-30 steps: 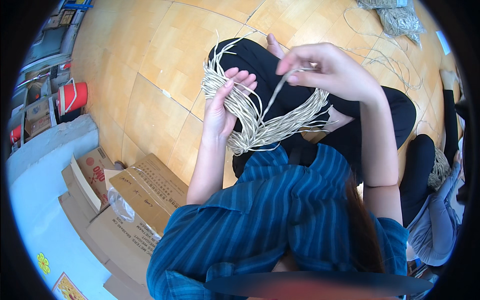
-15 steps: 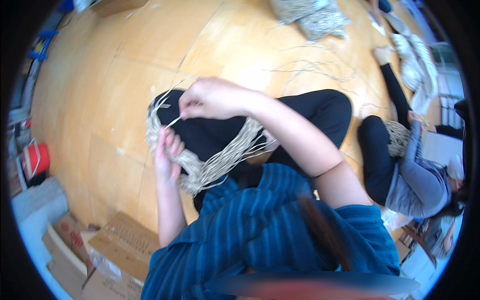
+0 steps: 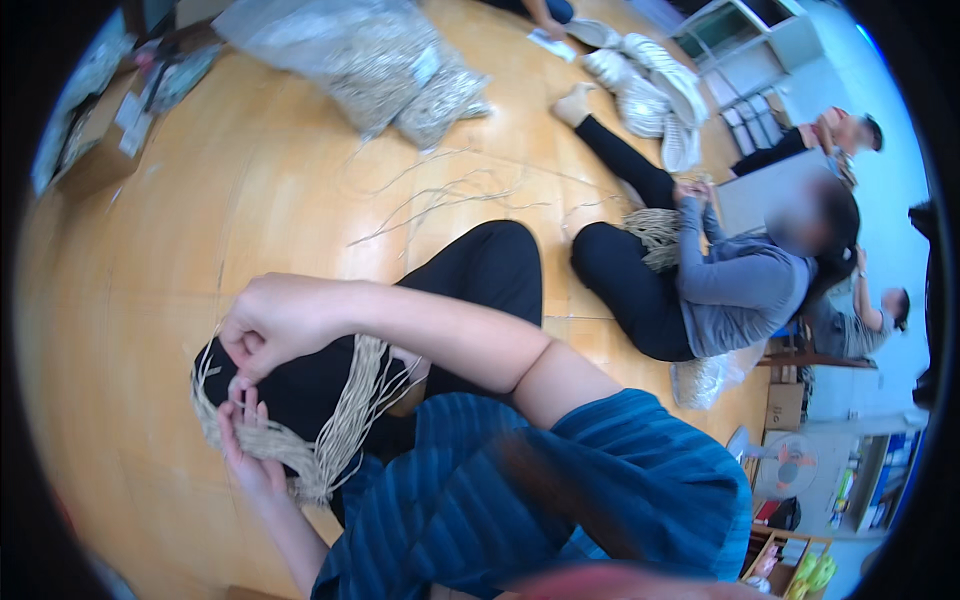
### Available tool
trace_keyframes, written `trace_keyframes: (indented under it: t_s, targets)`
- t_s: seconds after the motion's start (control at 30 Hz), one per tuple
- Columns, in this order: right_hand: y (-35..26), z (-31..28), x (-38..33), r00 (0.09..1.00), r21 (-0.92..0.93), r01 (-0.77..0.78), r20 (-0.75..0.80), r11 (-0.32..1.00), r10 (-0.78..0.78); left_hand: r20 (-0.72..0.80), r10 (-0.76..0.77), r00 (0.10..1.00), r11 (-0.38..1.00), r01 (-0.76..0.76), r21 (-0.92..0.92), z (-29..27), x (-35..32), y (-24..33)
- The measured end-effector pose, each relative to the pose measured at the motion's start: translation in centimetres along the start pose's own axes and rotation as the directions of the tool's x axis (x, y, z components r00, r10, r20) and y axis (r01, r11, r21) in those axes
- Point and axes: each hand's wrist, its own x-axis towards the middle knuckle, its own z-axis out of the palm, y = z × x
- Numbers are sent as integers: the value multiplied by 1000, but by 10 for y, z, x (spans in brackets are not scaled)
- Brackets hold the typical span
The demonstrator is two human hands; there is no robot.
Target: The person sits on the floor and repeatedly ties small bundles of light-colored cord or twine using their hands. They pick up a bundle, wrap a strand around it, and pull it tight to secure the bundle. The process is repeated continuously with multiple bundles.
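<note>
A loose bundle of thin straw-coloured cord (image 3: 345, 425) lies across my lap, over my black trousers. My left hand (image 3: 250, 440) is under its left part, palm up, with cords across the palm and its thumb and fingertips pinched upward. Just above, my right hand (image 3: 275, 325) is closed in a pinch, its fingertips meeting those of the left. A strand seems to run between the fingertips, but its end is too small to make out. Some cords loop up past the left side of my hands.
Several loose strands (image 3: 430, 200) lie on the wooden floor ahead. Beyond them are clear plastic bags (image 3: 385, 75) filled with cord. At the right a seated person (image 3: 740, 265) in grey handles a similar bundle. White cord hanks (image 3: 650, 85) lie farther back, and a cardboard box (image 3: 105, 135) stands far left.
My view has swung to the right. My right hand has come down to my left fingertips; before, the two were apart with a strand stretched between them.
</note>
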Motion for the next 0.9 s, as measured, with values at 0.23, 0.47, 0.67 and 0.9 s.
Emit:
trace_keyframes:
  t_s: [0.23,0.47,0.67,0.9]
  targets:
    - [1,52,12,985,-366,67,174,928,-2,252,-55,966,990,21,137,7,-8,7]
    - [27,62,20,988,-324,64,154,944,-15,-29,-74,997,884,79,460,39,-9,15]
    - [27,53,19,973,-97,-54,218,994,75,23,-172,985,868,141,476,38,-5,24]
    - [44,61,8,991,84,107,70,991,-113,-42,-272,961,868,264,420,10,-12,12]
